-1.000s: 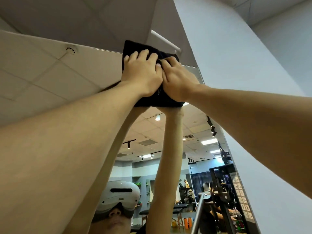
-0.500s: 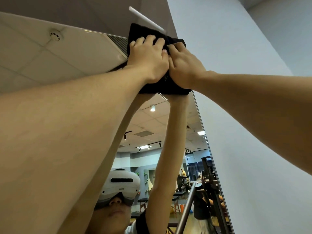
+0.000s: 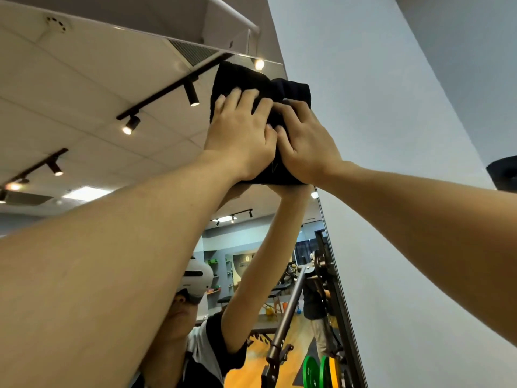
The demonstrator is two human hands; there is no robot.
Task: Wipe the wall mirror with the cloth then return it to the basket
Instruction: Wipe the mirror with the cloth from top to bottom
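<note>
Your left hand (image 3: 240, 135) and right hand (image 3: 305, 147) press the cloth (image 3: 251, 79) flat-fingered against the mirror (image 3: 112, 79), arms raised overhead.

cloth (image 3: 237, 79): I see it plain black, no pattern
wall (image 3: 377, 107): I read it as pale blue-grey, unmarked
mirror frame (image 3: 345, 312): a thin dark edge
ceiling tiles (image 3: 84, 88): off-white in a square grid
track lights (image 3: 167, 91): black, glowing warm
weight plates (image 3: 310, 371): green, with yellow beside them
headset (image 3: 197, 278): white, black stripe
floor (image 3: 251, 371): orange wood tone
</note>
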